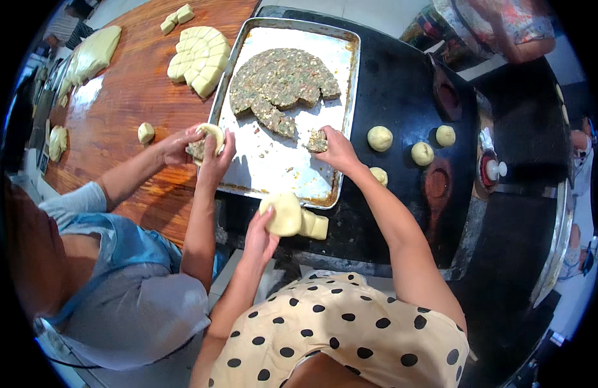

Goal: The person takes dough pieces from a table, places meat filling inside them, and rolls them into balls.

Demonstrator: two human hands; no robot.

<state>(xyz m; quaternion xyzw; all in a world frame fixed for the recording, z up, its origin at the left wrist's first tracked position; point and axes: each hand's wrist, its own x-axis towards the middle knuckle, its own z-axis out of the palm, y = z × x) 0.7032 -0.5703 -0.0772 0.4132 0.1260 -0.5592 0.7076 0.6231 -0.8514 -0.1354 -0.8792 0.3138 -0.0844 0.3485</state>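
Observation:
My left hand [259, 240] holds a flattened round of pale dough [282, 214] by its left edge, close to the counter's front edge. Over the tray's lower right part, my right hand [337, 150] grips a small lump of chunky, seedy filling [317, 140] between its fingers. The metal baking tray [247, 183] bears a large brown slab of the same filling [282, 77], with pieces broken from its lower side and crumbs around it. Behind the flattened round, partly hidden by it, lies a squarish dough piece [315, 225].
At my left a co-worker's hands [211, 145] wrap dough around filling. Several dough balls [380, 138] sit on the black counter [402, 84], near two wooden moulds [436, 187] and a red-and-white stamp [493, 169]. Cut dough portions [198, 57] and a long dough mass [95, 55] lie on the wooden table [134, 84].

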